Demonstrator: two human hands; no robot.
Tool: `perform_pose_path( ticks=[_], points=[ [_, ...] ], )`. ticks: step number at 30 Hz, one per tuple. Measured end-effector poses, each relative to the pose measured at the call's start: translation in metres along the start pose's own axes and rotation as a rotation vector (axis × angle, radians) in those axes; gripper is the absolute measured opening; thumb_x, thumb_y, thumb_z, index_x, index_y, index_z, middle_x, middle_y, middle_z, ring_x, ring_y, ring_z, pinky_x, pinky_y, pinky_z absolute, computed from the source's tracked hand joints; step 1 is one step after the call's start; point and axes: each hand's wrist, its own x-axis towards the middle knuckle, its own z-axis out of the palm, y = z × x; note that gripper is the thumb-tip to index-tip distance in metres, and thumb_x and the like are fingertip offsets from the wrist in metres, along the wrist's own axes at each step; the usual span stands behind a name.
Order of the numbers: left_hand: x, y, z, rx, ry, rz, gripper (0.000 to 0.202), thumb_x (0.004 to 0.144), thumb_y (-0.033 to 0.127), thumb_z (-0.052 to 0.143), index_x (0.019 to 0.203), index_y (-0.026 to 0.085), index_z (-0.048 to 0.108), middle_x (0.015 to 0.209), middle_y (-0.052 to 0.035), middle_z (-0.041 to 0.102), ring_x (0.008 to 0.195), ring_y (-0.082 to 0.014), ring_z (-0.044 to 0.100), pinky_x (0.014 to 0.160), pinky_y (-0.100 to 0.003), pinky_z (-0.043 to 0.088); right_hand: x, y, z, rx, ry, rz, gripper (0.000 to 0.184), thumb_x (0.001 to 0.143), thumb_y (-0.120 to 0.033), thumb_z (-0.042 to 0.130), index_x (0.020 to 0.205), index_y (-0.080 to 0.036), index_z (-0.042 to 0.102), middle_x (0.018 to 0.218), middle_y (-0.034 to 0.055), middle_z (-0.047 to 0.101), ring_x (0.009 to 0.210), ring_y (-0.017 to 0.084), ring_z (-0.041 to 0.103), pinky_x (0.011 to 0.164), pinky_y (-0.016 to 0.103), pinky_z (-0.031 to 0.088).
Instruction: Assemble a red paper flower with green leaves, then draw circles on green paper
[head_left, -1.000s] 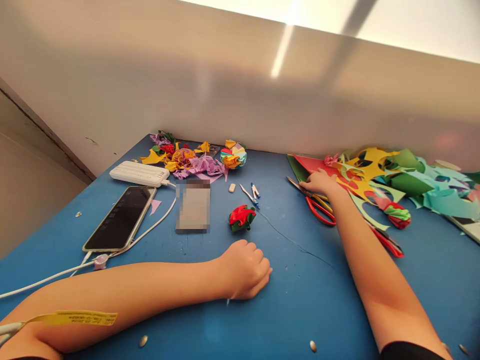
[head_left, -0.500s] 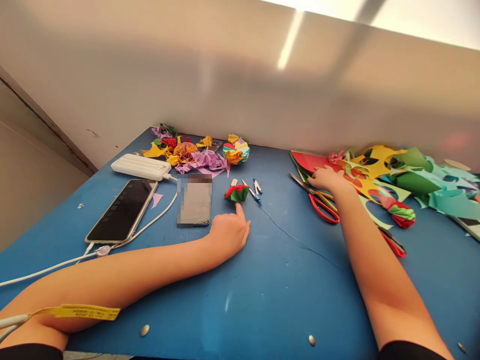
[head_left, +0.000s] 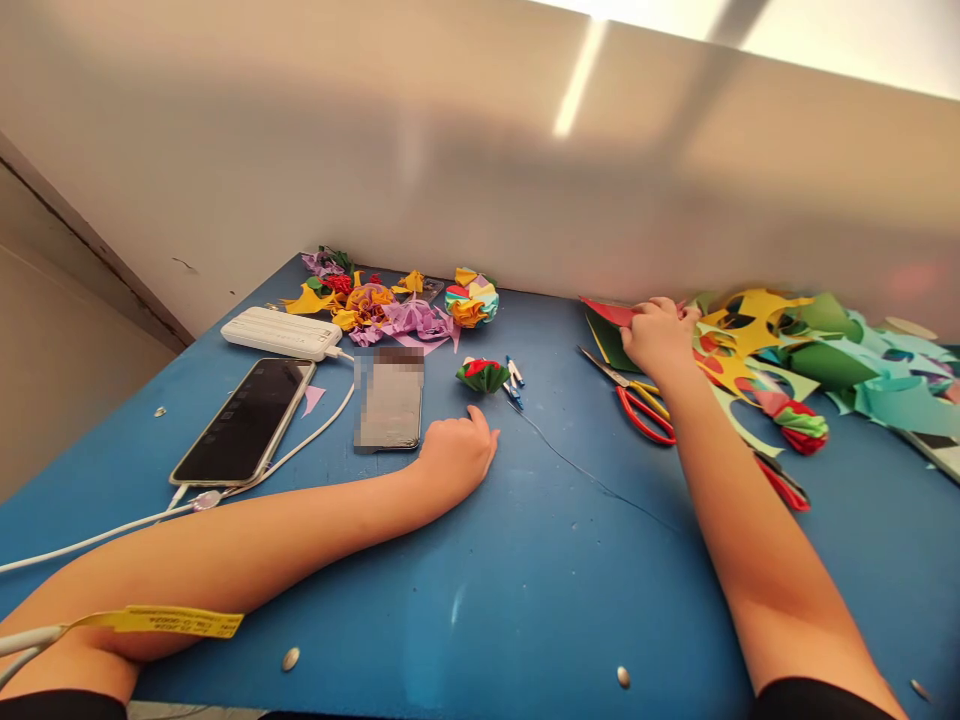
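Note:
My left hand (head_left: 456, 457) rests on the blue table (head_left: 525, 600) with its fingers curled loosely, holding nothing. A small red and green paper flower (head_left: 482, 374) lies just beyond its fingertips, not touched. My right hand (head_left: 660, 335) reaches to the far right of the table and its fingers close on the edge of the red and green paper sheets (head_left: 611, 330) beside a heap of cut coloured paper (head_left: 795, 345). Red-handled scissors (head_left: 637, 405) lie just under that wrist.
A black phone (head_left: 244, 420) on a white cable, a white power bank (head_left: 281, 333) and a second phone (head_left: 388, 398) lie at the left. Paper flowers (head_left: 390, 305) are piled at the back wall. A small clipper (head_left: 512, 378) and a thin wire (head_left: 585, 475) lie mid-table.
My left hand pushed the red and green flower away from me, then drew back slightly and curled. My right hand moved further back and gripped the sheets' edge.

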Motion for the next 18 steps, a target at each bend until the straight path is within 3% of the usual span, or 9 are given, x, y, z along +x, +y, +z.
perform_pose_path(
  ticks=[6,11,13,15,16,18],
  points=[
    [-0.002,0.001,-0.006,-0.295,-0.079,0.097,0.031,0.088,0.030,0.041,0.083,0.009,0.063,0.073,-0.0134,0.062,0.073,-0.0239,0.060,0.061,-0.028,0.035,-0.001,-0.013,-0.003,0.082,0.100,-0.029,0.031,0.083,-0.022,0.036,0.090,-0.014,0.065,0.119,0.0120,0.058,0.124,0.030,0.032,0.100,0.058,0.018],
    [0.008,0.019,-0.017,-0.747,-0.239,0.071,0.030,0.089,0.031,0.041,0.073,0.016,0.061,0.063,-0.0016,0.057,0.064,-0.0154,0.054,0.059,-0.026,0.038,0.000,-0.016,-0.009,0.167,0.069,-0.007,0.032,0.084,-0.031,0.038,0.075,-0.018,0.066,0.118,0.0104,0.059,0.118,0.032,0.039,0.094,0.056,0.029],
    [0.027,0.035,-0.017,-0.962,-0.327,-0.017,0.027,0.091,0.029,0.041,0.080,0.015,0.061,0.067,-0.0012,0.059,0.064,-0.0134,0.056,0.059,-0.025,0.044,0.001,-0.014,-0.010,0.197,0.026,-0.006,0.032,0.083,-0.035,0.041,0.074,-0.020,0.068,0.123,0.0085,0.057,0.118,0.033,0.039,0.091,0.056,0.032],
    [0.056,0.056,-0.013,-1.166,-0.377,-0.158,0.025,0.092,0.033,0.045,0.098,0.013,0.059,0.089,-0.0051,0.062,0.077,-0.0148,0.060,0.070,-0.030,0.051,0.002,-0.013,-0.009,0.218,-0.025,-0.008,0.030,0.081,-0.037,0.044,0.077,-0.022,0.069,0.129,0.0055,0.054,0.120,0.034,0.038,0.092,0.059,0.032],
    [0.071,0.069,-0.010,-1.262,-0.377,-0.233,0.029,0.090,0.035,0.052,0.110,0.014,0.054,0.106,-0.0066,0.059,0.090,-0.0162,0.059,0.078,-0.035,0.052,0.003,-0.012,-0.009,0.224,-0.054,-0.007,0.029,0.081,-0.037,0.045,0.078,-0.023,0.070,0.132,0.0043,0.051,0.122,0.034,0.036,0.093,0.060,0.031],
    [0.102,0.094,-0.003,-1.436,-0.321,-0.389,0.033,0.090,0.034,0.053,0.116,0.014,0.051,0.115,-0.0082,0.055,0.099,-0.0193,0.057,0.084,-0.040,0.051,0.003,-0.010,-0.007,0.224,-0.123,0.000,0.028,0.081,-0.036,0.045,0.081,-0.024,0.071,0.137,0.0024,0.046,0.126,0.036,0.032,0.094,0.065,0.028]
  ],
)
